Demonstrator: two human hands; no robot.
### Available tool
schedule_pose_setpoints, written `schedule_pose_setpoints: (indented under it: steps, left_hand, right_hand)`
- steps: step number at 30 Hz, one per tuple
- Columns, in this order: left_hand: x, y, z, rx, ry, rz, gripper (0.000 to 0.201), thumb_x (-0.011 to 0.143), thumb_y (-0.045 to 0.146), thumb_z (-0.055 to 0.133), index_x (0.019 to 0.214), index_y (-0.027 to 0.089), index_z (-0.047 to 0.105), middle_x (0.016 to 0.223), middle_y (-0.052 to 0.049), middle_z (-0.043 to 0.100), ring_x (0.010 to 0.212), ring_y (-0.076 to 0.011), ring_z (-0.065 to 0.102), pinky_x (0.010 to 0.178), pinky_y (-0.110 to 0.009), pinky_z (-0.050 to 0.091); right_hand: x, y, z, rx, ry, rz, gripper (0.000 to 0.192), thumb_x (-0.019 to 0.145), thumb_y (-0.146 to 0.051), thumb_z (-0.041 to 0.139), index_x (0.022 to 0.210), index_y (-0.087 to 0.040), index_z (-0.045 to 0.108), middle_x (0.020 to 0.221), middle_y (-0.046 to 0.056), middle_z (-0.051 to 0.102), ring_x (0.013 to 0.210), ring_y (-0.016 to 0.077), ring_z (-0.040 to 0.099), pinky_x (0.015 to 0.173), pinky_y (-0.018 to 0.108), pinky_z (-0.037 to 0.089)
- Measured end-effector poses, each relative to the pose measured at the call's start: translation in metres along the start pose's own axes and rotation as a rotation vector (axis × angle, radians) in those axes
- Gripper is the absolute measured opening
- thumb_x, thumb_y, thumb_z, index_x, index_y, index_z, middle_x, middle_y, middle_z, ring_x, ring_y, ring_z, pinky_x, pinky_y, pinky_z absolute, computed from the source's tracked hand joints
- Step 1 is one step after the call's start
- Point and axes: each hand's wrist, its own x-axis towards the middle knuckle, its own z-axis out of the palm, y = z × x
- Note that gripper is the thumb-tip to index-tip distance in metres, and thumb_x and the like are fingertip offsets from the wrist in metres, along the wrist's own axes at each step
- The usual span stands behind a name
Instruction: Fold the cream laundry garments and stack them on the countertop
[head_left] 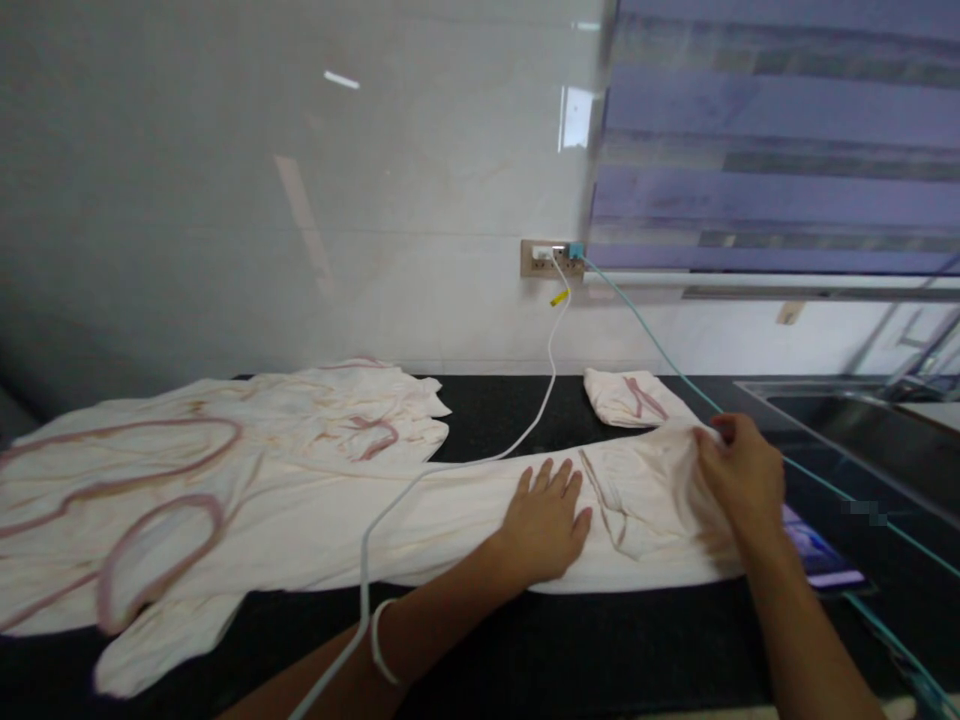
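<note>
A long white garment (330, 525) with pink trim lies stretched across the dark counter. My left hand (544, 525) rests on it palm down with the fingers spread, left of a seam or pocket edge. At the garment's right end, my right hand (742, 470) grips the upper corner between thumb and fingers, and the fabric there is slightly lifted. More white cloth with pink trim (375, 415) is bunched at the left, partly under or beside the long piece; I cannot tell whether it is separate. Behind my right hand sits a small folded white cloth (622, 397).
A white cable (551, 360) runs from the wall socket (534, 262) across the garment and over my left forearm. A teal cable (645, 325) passes behind my right hand. A lit phone or tablet (821, 555) lies beside my right wrist. The sink (840, 420) is at the right.
</note>
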Motion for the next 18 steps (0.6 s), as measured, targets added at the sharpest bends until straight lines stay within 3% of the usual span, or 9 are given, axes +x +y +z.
schedule_pose_setpoints:
  steps: [4, 11, 18]
  left_hand:
    - [-0.001, 0.000, 0.003, 0.002, 0.027, 0.000, 0.064, 0.104, 0.049, 0.023, 0.157, 0.017, 0.040, 0.165, -0.010, 0.033, 0.153, -0.0342, 0.027, 0.122, -0.058, 0.026]
    - [-0.001, 0.002, 0.002, 0.014, 0.072, 0.038, 0.057, 0.105, 0.045, 0.026, 0.151, 0.020, 0.047, 0.162, -0.011, 0.040, 0.152, -0.0338, 0.030, 0.121, -0.057, 0.028]
    - [0.001, 0.007, -0.005, -0.021, 0.091, 0.142, 0.050, 0.103, 0.032, 0.034, 0.144, 0.012, 0.053, 0.153, -0.019, 0.049, 0.141, -0.0321, 0.045, 0.117, -0.050, 0.036]
  right_hand:
    - [-0.009, -0.028, -0.007, 0.004, -0.042, -0.038, 0.033, 0.091, -0.039, 0.056, 0.116, -0.020, 0.064, 0.096, 0.010, 0.072, 0.081, 0.0238, 0.064, 0.066, 0.031, 0.036]
    - [-0.020, -0.090, -0.039, -0.034, -0.094, -0.199, 0.027, 0.096, -0.035, 0.054, 0.118, -0.021, 0.061, 0.092, 0.010, 0.071, 0.082, 0.0232, 0.065, 0.068, 0.029, 0.035]
    - [-0.052, -0.162, -0.048, -0.121, -0.246, -0.359, 0.021, 0.100, -0.030, 0.049, 0.115, -0.020, 0.060, 0.095, 0.010, 0.070, 0.087, 0.0234, 0.067, 0.071, 0.028, 0.040]
